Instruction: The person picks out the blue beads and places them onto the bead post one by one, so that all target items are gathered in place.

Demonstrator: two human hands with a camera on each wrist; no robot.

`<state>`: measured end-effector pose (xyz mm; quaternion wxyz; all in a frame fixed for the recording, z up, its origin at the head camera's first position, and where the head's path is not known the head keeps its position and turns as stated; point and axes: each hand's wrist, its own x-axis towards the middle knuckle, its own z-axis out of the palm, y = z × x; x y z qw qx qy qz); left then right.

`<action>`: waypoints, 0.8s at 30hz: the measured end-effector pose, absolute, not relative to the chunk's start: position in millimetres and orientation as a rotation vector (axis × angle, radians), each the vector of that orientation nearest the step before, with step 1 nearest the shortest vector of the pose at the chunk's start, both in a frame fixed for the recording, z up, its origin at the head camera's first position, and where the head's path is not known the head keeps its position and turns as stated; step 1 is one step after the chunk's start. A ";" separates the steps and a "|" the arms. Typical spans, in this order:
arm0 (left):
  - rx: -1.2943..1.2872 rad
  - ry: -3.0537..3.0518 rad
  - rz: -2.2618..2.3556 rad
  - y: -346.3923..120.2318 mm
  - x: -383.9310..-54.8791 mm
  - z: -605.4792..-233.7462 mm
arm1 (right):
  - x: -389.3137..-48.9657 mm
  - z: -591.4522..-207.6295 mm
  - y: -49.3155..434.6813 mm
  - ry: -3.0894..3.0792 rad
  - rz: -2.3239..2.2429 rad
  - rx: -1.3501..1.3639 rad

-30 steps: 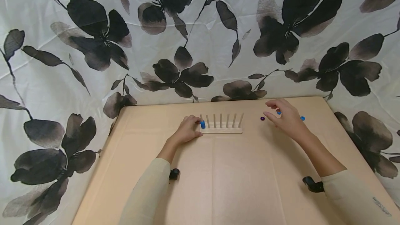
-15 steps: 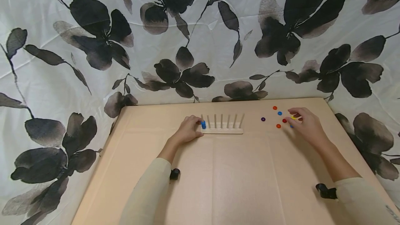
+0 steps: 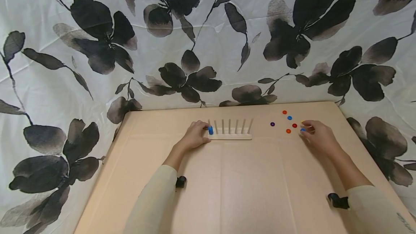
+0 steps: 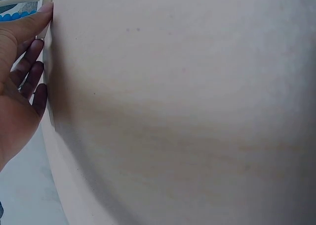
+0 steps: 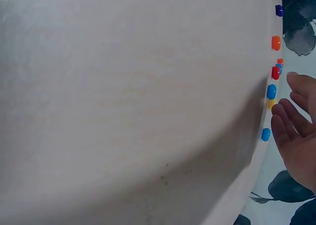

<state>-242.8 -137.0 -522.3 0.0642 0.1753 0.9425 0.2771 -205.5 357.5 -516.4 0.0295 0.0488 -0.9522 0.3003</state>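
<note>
A wooden peg rack [image 3: 231, 137] with a row of upright pegs stands on the table, and blue beads [image 3: 210, 130] are stacked on its leftmost peg. My left hand [image 3: 194, 135] holds the rack's left end, thumb at the front; the left wrist view shows the thumb [image 4: 35, 21] beside the blue beads. At the right, my right hand [image 3: 320, 137] hovers low by a blue bead [image 3: 303, 130] and a yellow bead [image 3: 302, 121], which its fingers partly hide. In the right wrist view its thumb and fingers stand apart, with nothing between them.
Left of my right hand lie a red bead [image 3: 294, 125], two orange beads, one nearer [image 3: 288, 131], another blue bead [image 3: 289, 117] and a purple bead [image 3: 272, 124]. In the right wrist view, one more blue bead [image 5: 265, 134] lies beneath the hand. A floral cloth [image 3: 240, 39] hangs behind the table.
My right hand has moved right and toward me, uncovering several beads, then dipped slightly beside the blue and yellow ones. The left hand and the rack have stayed in place.
</note>
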 end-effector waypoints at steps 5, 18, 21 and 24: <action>0.531 2.841 0.843 -136.7 -244.7 -522.4 | -210.0 -521.7 360.3 -2.974 0.894 0.150; 0.509 2.824 0.873 -135.9 -244.0 -519.8 | -219.0 -526.2 364.1 -3.043 0.895 0.098; 0.509 2.823 0.877 -136.7 -243.5 -519.6 | -220.8 -526.2 364.2 -3.047 0.886 0.106; 0.514 2.825 0.876 -137.3 -243.7 -519.9 | -221.9 -526.2 364.3 -3.047 0.885 0.108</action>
